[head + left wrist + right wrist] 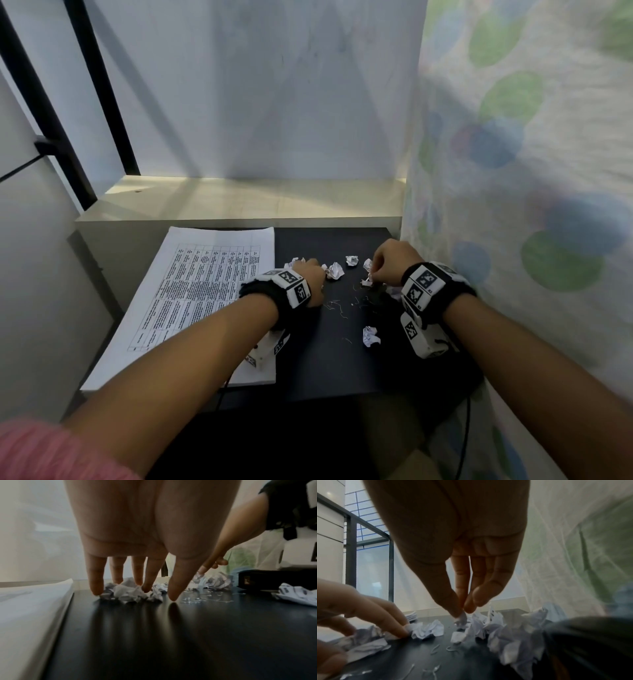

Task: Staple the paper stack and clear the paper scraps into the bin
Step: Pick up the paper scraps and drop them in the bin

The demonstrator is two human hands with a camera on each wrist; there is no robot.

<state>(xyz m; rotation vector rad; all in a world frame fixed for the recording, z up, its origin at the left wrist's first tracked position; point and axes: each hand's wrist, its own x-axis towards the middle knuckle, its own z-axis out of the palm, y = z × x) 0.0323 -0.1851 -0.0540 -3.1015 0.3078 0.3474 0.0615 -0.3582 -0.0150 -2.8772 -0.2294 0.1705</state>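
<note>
A thick printed paper stack (pixel 191 291) (pixel 25 608) lies on the left of the black table (pixel 325 359). Crumpled paper scraps (pixel 335 270) (pixel 371 336) and bent loose staples (pixel 334 305) (pixel 435 649) are scattered beside it. My left hand (pixel 315 270) (pixel 137 595) reaches down with straight fingers onto a cluster of scraps (pixel 130 593), its thumb tip touching the table. My right hand (pixel 376 270) (pixel 462 609) pinches a small scrap (pixel 461 618) between thumb and fingertips. A black stapler (pixel 257 580) sits by the right hand. No bin is in view.
A pale shelf (pixel 239 202) runs behind the table, below a white wall. A dotted curtain (pixel 513 171) hangs close along the right side. A black metal frame (pixel 44 120) stands at the left. The table's front edge (pixel 342 397) is near my forearms.
</note>
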